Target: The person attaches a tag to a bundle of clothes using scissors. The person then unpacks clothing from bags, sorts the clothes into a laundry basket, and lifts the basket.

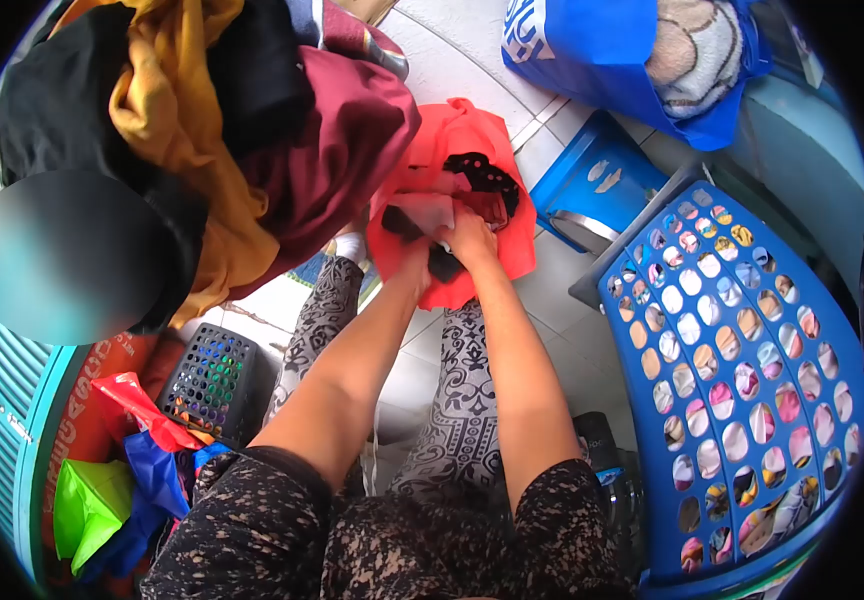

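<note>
A red fabric bag (507, 235) stands open on the floor in front of me, between and just beyond my legs. Inside it lie a black polka-dot cloth (487, 175), a pale pink cloth (427, 213) and other dark fabric. My right hand (472, 238) reaches into the bag's mouth, its fingers curled against the pale cloth. Beside it, at the near left of the opening, is my left hand (415, 268); its fingers are mostly hidden by the bag and fabric.
Piled clothes (342, 150) in maroon, mustard and black rise at the left. A blue laundry basket (687, 390) stands right, near a blue bin (592, 180) and a blue bag (592, 65) holding a rolled towel. A dark small basket (210, 380) sits lower left.
</note>
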